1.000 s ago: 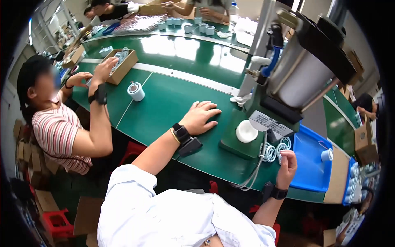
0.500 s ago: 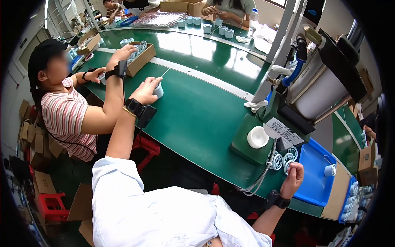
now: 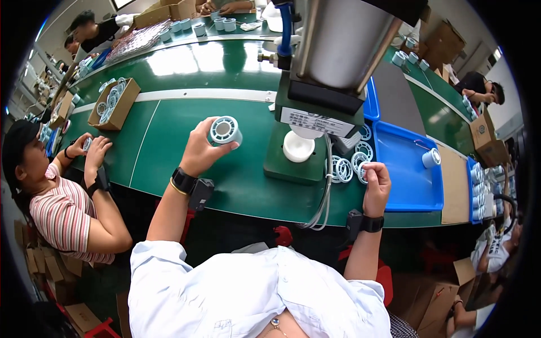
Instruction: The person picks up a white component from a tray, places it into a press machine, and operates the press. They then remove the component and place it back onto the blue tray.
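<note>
My left hand [image 3: 200,147] grips a pale blue, cup-shaped plastic part [image 3: 233,135] with a slotted ring on its top, held above the green table, left of the press. The fingers of my right hand [image 3: 376,185] are curled in a pinch beside several loose pale blue slotted rings [image 3: 343,169]. One ring lies partly behind these fingertips; whether they grip it is unclear. Between my hands stands the bench press [image 3: 324,107], with a round white seat [image 3: 298,147] on its green base.
A blue tray [image 3: 403,191] right of the rings holds one cup-shaped part [image 3: 431,158]. Cables [image 3: 324,211] hang over the table's front edge. At left, a co-worker [image 3: 73,208] handles a small part near a cardboard box [image 3: 125,111] of rings.
My left hand has lifted the cup-shaped part off the table and brought it right, toward the press. My right hand stays pinched by the rings. The view has swung right.
</note>
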A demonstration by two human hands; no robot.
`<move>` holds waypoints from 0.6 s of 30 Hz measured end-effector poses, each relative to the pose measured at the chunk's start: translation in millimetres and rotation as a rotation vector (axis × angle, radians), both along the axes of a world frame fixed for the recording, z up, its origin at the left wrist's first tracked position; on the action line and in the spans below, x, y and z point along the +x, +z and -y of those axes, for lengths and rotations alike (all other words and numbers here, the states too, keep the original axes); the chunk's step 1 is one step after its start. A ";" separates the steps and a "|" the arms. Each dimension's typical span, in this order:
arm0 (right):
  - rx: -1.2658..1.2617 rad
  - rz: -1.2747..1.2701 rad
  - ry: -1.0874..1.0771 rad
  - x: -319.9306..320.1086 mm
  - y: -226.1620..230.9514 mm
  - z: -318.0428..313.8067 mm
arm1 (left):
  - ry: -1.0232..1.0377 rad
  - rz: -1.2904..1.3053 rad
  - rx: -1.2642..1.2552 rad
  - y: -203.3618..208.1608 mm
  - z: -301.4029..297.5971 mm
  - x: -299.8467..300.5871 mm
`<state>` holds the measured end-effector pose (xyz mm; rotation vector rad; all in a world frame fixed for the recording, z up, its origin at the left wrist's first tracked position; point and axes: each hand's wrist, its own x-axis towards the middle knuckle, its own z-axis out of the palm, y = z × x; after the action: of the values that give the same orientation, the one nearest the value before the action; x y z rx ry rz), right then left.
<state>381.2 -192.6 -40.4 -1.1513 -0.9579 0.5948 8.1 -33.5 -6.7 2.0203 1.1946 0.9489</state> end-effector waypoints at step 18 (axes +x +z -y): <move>-0.193 0.121 0.084 7.7 1.5 -1.2 | -0.428 -0.018 -0.233 39.1 16.8 118.7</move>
<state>388.9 -191.4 -38.9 -1.3354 -1.0739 0.7036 126.8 -50.3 32.3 1.9837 0.7896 0.5551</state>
